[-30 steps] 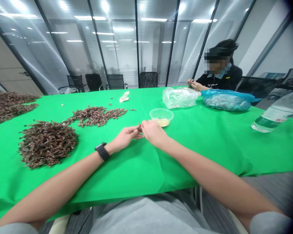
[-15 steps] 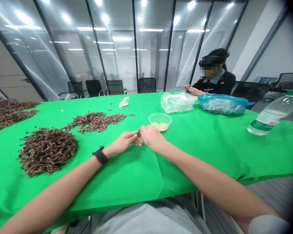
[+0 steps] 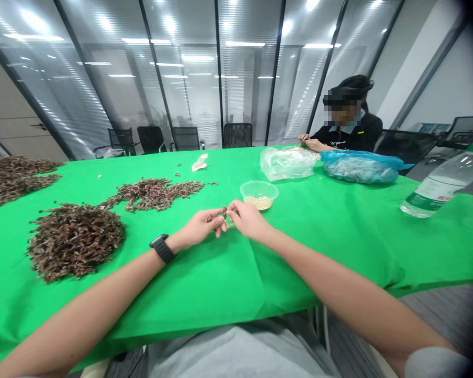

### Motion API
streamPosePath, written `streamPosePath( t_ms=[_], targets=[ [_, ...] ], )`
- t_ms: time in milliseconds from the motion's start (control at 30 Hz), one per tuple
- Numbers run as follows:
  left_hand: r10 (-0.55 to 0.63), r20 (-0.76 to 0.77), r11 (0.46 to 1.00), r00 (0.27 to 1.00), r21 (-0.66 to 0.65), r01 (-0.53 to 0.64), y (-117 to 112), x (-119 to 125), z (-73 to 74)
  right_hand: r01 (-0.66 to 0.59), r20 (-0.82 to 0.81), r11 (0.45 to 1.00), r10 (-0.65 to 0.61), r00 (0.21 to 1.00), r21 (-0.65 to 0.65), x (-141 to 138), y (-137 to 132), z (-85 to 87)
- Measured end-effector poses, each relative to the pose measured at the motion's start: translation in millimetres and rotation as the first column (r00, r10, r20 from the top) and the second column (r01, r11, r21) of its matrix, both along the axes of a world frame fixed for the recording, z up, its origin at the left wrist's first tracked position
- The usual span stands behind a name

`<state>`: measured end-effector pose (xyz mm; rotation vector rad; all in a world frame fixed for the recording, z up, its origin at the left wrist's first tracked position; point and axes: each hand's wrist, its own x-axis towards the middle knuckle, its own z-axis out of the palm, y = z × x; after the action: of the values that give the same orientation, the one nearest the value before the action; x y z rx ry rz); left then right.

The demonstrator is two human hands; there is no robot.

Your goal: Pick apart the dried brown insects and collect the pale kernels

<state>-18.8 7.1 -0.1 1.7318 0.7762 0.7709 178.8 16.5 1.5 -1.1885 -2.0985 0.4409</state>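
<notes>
While L hand (image 3: pixel 200 227) & R hand (image 3: pixel 247 219) pinch 1 brown bit (image 3: pixel 224 212), fingers (image 3: pixel 216 216) almost shut, 1 bowl (image 3: pixel 259 195)'s near.

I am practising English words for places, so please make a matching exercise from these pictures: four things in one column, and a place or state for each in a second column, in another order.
Things:
1. black watch
2. clear plastic bowl
3. blue plastic bag
4. plastic water bottle

Places or states:
A. lying on the green tablecloth
B. around the left wrist
C. holding pale grains, beyond the right hand
D. in front of the seated co-worker

Pairs: 1-B, 2-C, 3-D, 4-A
</notes>
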Motion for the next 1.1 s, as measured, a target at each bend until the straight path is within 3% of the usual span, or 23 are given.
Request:
streamPosePath(
  t_ms=[600,900,1100],
  targets=[
    [0.021,0.087,0.994,0.996,-0.11,-0.012,-4.2,4.5,3.2,-0.02,-0.101,0.999,0.024,0.995,0.044,1.7,0.3,1.1],
    [0.05,0.175,0.984,0.983,-0.175,-0.019,-4.9,4.5,0.3,-0.064,-0.391,0.997,0.046,0.919,-0.031,3.5,-1.1,6.2],
    [0.097,0.306,0.955,0.947,-0.298,-0.002,-10.8,7.1,8.1,-0.062,-0.419,0.998,0.045,0.907,-0.028,3.6,-0.1,6.3]
  ],
)
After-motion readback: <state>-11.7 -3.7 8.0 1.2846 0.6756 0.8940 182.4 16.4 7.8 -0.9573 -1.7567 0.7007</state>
